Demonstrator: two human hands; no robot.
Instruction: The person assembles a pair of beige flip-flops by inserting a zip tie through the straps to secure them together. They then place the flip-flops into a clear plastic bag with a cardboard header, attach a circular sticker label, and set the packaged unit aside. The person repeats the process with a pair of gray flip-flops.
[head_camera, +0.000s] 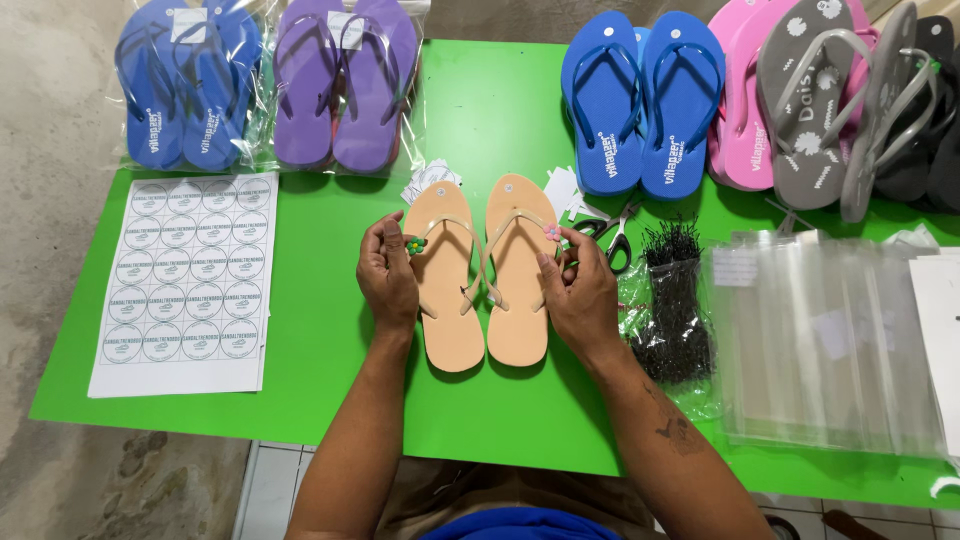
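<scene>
Evidently mid-decoration, the left hand (388, 275) pinches a green flower charm (415, 245) and the right hand (578, 290) a pink flower charm (552, 232) against 2 beige flip-flops (480, 280), likely needing firm, even pressing.

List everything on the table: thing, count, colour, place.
Beige sandals: two, centre, side by side.
Flower charms: two, one green, one pink, on the beige straps.
Bagged sandals: two pairs, blue and purple, top left.
Blue sandals: one loose pair, top centre.
Pink and grey sandals: overlapping, count unclear, top right.
Sticker sheet: one, white, left.
Scissors: one, beside the right hand.
Black ties: one bundle, right of centre.
Clear bags: stack, right.
Table: green.
Left hand: at the green charm.
Right hand: at the pink charm.
</scene>
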